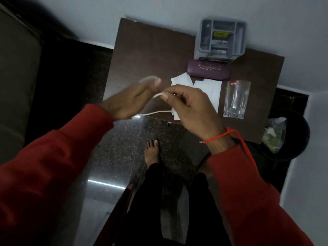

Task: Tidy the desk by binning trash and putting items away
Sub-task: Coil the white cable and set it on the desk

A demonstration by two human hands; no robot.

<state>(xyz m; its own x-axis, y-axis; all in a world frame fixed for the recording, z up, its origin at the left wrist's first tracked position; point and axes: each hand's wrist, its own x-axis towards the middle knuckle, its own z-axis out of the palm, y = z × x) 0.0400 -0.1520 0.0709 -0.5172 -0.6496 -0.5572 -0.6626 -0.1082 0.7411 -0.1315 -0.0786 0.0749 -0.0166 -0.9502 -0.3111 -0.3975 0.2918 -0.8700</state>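
A thin white cable (156, 112) hangs in the air above the near edge of the dark brown desk (150, 55). My right hand (186, 105) pinches its upper end between thumb and forefinger. My left hand (127, 102) is blurred, fingers stretched out flat, touching the cable just left of the right hand; the cable loops under it. Behind the hands, white paper scraps (207, 89) lie on the desk. A purple case (208, 70) lies beyond them, a clear drinking glass (236, 98) stands to the right, and a grey organiser tray (221, 38) stands at the back edge.
A dark round bin (291, 135) with a plastic bag of trash stands on the floor right of the desk. White walls close in behind and to the right. A dark sofa-like shape fills the left. My bare feet stand on the speckled floor before the desk.
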